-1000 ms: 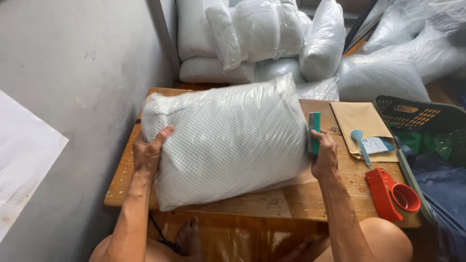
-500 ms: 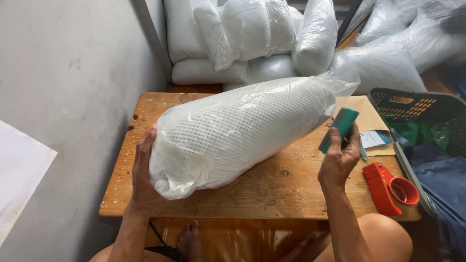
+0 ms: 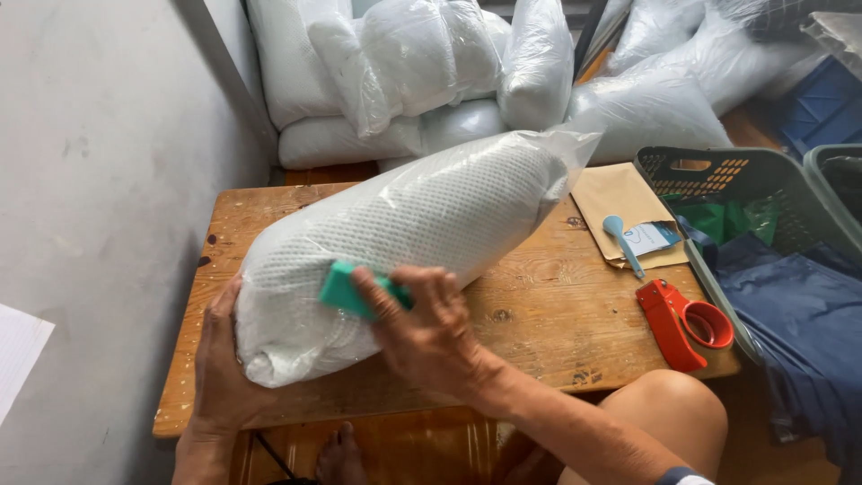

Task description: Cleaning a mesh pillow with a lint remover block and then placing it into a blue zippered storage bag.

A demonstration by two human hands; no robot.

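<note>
A white mesh-covered pillow in a clear plastic bag (image 3: 422, 224) lies diagonally on a small wooden table (image 3: 530, 332), its open bag end pointing to the far right. My left hand (image 3: 220, 359) cups the near left end of the pillow from below. My right hand (image 3: 417, 328) has crossed over to that same end and holds a green block-shaped tool (image 3: 346, 289) pressed against the plastic.
On the table's right side lie a brown envelope (image 3: 615, 193), a light blue spoon (image 3: 622, 242) and a red tape dispenser (image 3: 687, 323). A dark plastic basket (image 3: 709, 180) with cloth stands to the right. Several bagged pillows (image 3: 422, 72) are stacked behind the table. A grey wall is on the left.
The pillow was turned from flat onto its side and swung diagonal. My right hand moved with the green tool from the pillow's right side across to its near left end.
</note>
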